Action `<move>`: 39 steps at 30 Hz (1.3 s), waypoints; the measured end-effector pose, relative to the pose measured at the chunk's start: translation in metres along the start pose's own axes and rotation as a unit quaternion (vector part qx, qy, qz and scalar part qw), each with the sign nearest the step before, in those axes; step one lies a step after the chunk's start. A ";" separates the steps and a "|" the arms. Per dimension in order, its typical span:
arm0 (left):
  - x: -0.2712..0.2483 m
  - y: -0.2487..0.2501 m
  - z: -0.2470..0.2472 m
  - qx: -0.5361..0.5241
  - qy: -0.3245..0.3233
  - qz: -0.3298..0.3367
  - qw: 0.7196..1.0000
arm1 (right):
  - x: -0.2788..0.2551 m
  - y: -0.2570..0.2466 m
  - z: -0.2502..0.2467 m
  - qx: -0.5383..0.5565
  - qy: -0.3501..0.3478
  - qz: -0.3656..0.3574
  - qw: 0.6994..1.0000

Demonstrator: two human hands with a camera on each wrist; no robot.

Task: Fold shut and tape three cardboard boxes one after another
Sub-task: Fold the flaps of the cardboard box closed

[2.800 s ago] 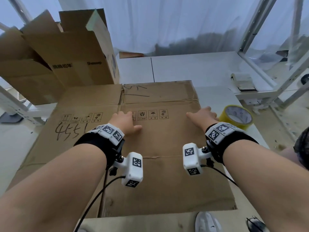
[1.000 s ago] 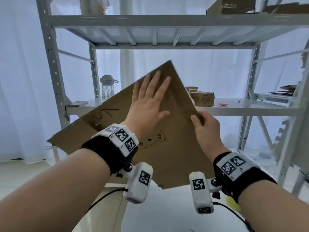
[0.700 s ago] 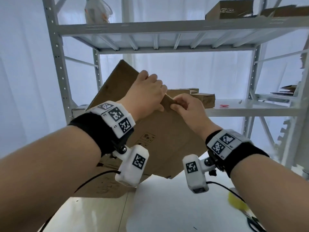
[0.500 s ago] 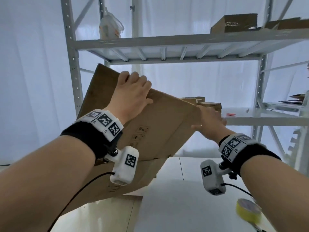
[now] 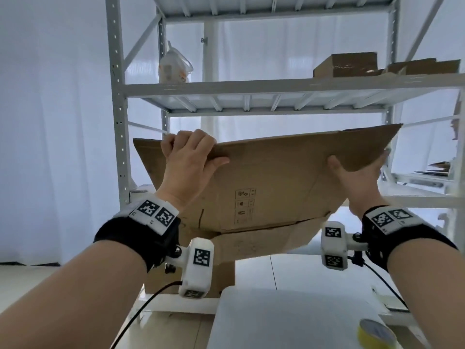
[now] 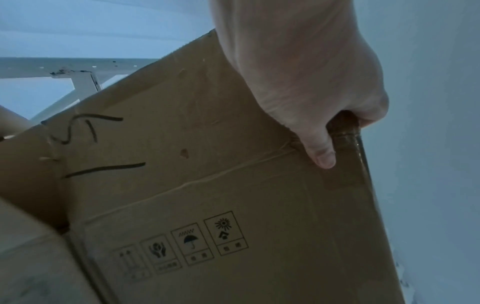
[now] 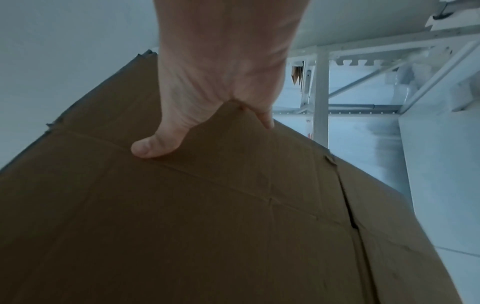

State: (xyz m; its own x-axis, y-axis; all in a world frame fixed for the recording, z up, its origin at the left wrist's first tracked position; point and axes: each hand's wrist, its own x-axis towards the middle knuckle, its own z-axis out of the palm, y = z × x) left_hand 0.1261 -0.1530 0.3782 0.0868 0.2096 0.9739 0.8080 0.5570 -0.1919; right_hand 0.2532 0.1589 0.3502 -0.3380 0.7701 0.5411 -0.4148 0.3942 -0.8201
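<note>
A large brown cardboard box [image 5: 264, 187], still flattened and with printed handling symbols, is held up in the air above the white table [image 5: 289, 318]. My left hand [image 5: 187, 159] grips its upper left edge, fingers curled over the top and thumb on the near face; the left wrist view shows the same box [image 6: 207, 195] with my left hand [image 6: 306, 86] wrapped round the edge. My right hand [image 5: 357, 177] holds the right side, thumb on the near face and fingers behind; in the right wrist view the box [image 7: 207, 216] sits in the fork of that right hand [image 7: 207, 115].
A yellow tape roll [image 5: 376, 336] lies at the table's near right corner. Another cardboard box [image 5: 191, 273] stands low behind the held one. A grey metal shelving rack [image 5: 118, 122] rises behind, carrying small boxes [image 5: 344, 64] and a plastic bag [image 5: 175, 66].
The flat box went from lying on the table to being lifted and turned in the air; my hands slid apart to its left top edge and right side, and it now hangs wider and more level.
</note>
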 end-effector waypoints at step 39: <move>-0.050 0.046 0.084 0.091 -0.374 -0.107 0.917 | -0.063 0.065 0.032 -0.022 -0.007 0.073 0.997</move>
State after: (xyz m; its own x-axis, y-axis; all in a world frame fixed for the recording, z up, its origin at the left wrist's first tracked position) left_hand 0.1100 -0.0704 0.3109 -0.5416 0.5342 0.6491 0.6427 0.7608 -0.0898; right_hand 0.2207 0.1197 0.2685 -0.4033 0.8141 0.4178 -0.3225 0.3008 -0.8975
